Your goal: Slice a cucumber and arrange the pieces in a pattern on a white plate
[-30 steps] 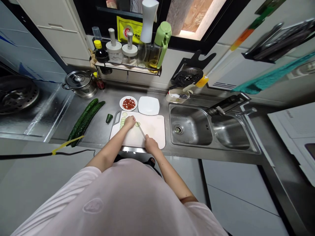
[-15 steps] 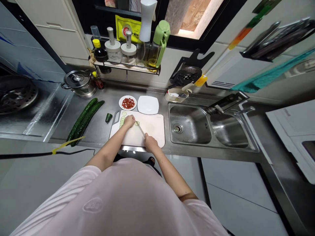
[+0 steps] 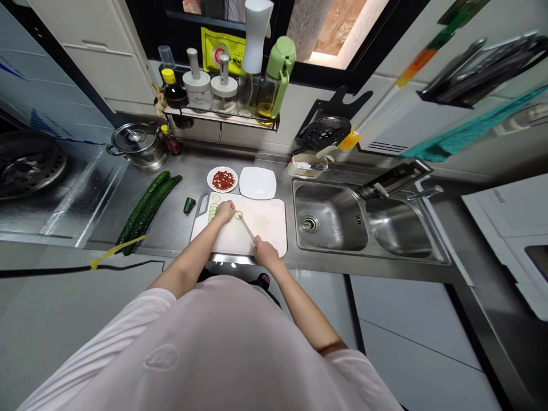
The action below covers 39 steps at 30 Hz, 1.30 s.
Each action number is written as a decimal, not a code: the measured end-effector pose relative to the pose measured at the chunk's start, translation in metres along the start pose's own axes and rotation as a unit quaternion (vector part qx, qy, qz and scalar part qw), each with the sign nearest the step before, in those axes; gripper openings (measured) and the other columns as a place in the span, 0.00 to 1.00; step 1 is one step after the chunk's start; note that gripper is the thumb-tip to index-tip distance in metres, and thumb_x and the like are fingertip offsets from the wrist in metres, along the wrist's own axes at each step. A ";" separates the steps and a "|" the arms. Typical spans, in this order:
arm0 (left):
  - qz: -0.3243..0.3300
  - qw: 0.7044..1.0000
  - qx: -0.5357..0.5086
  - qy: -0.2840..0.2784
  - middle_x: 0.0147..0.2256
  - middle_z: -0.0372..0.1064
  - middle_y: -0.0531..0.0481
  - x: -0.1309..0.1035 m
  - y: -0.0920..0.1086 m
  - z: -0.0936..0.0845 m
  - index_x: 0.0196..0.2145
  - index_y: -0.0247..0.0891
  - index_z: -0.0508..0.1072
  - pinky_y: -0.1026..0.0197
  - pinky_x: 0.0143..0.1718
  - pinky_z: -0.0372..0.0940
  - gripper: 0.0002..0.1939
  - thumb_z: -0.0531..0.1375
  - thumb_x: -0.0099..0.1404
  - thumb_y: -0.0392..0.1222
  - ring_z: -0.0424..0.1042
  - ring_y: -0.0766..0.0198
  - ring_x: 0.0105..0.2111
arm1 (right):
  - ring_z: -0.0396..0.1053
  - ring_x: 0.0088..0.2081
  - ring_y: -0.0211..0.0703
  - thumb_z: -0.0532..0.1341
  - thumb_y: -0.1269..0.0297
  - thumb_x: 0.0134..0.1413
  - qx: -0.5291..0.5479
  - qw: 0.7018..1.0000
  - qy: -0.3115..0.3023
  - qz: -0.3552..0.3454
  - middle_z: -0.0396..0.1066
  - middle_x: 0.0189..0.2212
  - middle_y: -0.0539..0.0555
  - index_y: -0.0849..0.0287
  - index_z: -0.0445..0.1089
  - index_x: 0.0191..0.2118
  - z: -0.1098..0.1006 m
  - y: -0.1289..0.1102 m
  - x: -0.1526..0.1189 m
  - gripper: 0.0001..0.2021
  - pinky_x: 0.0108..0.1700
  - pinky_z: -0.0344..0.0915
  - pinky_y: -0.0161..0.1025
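Observation:
My right hand [image 3: 266, 253] is closed round the handle of a knife [image 3: 248, 230], whose blade points up and left over the white cutting board [image 3: 268, 220]. By the blade's tip lies a round cucumber slice [image 3: 238, 216]. My left hand [image 3: 225, 212] rests on the board just left of that slice, fingers bent together; what they hold, if anything, is hidden. Several overlapping cucumber slices [image 3: 212, 212] lie along the board's left side, beside my left hand. A dark green cucumber end [image 3: 189, 205] sits on the counter left of the board.
Behind the board stand a plate of red pieces [image 3: 223, 180] and a white square plate [image 3: 257, 183]. Whole cucumbers [image 3: 148, 211] and a lidded pot [image 3: 137, 145] are at the left. The sink [image 3: 329, 217] is at the right. A bottle rack [image 3: 222, 117] hangs above.
My right hand has moved slightly right and down with the knife, drawing the blade back from the slice. My left hand has barely moved.

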<state>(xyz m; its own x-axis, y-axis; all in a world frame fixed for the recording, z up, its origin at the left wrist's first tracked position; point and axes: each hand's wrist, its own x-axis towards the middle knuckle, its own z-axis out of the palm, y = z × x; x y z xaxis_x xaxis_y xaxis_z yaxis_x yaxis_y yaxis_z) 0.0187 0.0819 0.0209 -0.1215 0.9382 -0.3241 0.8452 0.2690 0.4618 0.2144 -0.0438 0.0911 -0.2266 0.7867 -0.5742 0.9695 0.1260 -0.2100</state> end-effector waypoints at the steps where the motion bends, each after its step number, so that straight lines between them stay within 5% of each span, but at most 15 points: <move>1: -0.002 1.000 0.000 0.000 0.37 0.70 0.48 0.000 0.000 0.000 0.34 0.39 0.70 0.63 0.37 0.59 0.07 0.60 0.56 0.43 0.68 0.62 0.37 | 0.70 0.39 0.50 0.48 0.70 0.57 0.001 1.000 -0.003 0.001 0.70 0.38 0.61 0.59 0.56 0.49 0.002 0.002 -0.003 0.13 0.34 0.59 0.39; 7: -0.007 1.000 0.005 -0.005 0.37 0.70 0.48 -0.001 0.002 -0.001 0.34 0.39 0.70 0.63 0.37 0.59 0.08 0.60 0.56 0.43 0.68 0.63 0.36 | 0.70 0.40 0.50 0.47 0.70 0.59 -0.002 1.000 -0.015 0.011 0.70 0.38 0.62 0.59 0.55 0.49 0.004 0.008 -0.015 0.12 0.35 0.59 0.39; 19: 0.004 1.000 0.011 -0.003 0.37 0.71 0.47 0.004 -0.002 0.002 0.34 0.39 0.70 0.63 0.37 0.59 0.08 0.60 0.56 0.43 0.68 0.62 0.37 | 0.69 0.39 0.49 0.45 0.71 0.59 0.006 1.000 0.000 -0.006 0.70 0.38 0.61 0.59 0.56 0.48 -0.004 -0.004 0.013 0.12 0.34 0.59 0.39; 39: 0.002 1.000 0.015 -0.014 0.37 0.71 0.47 0.002 0.001 -0.001 0.34 0.39 0.70 0.63 0.38 0.59 0.08 0.60 0.56 0.43 0.68 0.62 0.37 | 0.69 0.39 0.50 0.46 0.71 0.58 0.004 1.000 -0.012 -0.003 0.69 0.38 0.62 0.59 0.56 0.48 -0.009 -0.005 0.015 0.13 0.35 0.60 0.40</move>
<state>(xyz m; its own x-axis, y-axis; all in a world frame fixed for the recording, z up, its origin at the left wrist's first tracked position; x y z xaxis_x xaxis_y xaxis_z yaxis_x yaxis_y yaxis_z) 0.0185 0.0844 0.0218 -0.1040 0.9329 -0.3448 0.8610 0.2580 0.4384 0.2068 -0.0268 0.0908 -0.2341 0.7719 -0.5911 0.9675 0.1250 -0.2199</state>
